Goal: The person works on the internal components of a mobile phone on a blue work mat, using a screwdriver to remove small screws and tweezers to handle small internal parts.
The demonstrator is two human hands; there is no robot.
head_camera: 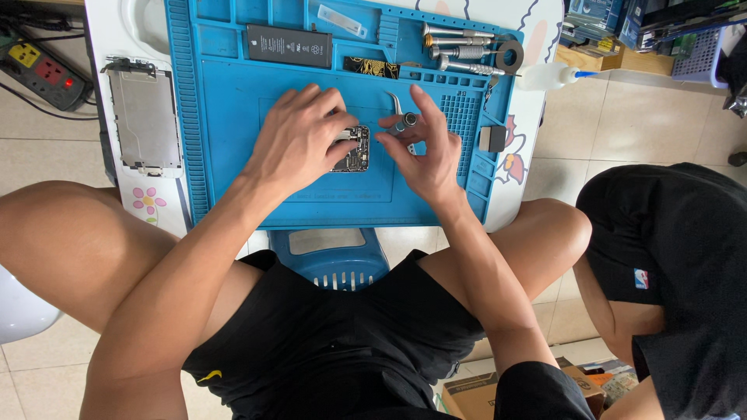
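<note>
A small phone circuit board [354, 153] lies in the middle of the blue repair mat [233, 117]. My left hand [299, 140] rests over the board's left side, fingertips pressing on it. My right hand [424, 148] is just right of the board and holds a short metal screwdriver [403, 123] between thumb and fingers. Curved tweezers [397, 101] lie on the mat just behind that hand; I cannot tell if the fingers touch them.
A black phone battery [289, 45], metal screwdriver handles [459, 51] and a tape roll [510, 56] sit along the mat's far trays. A phone screen frame [145, 117] lies left of the mat. A power strip [39, 70] is on the floor. Another person's leg [622, 311] is at right.
</note>
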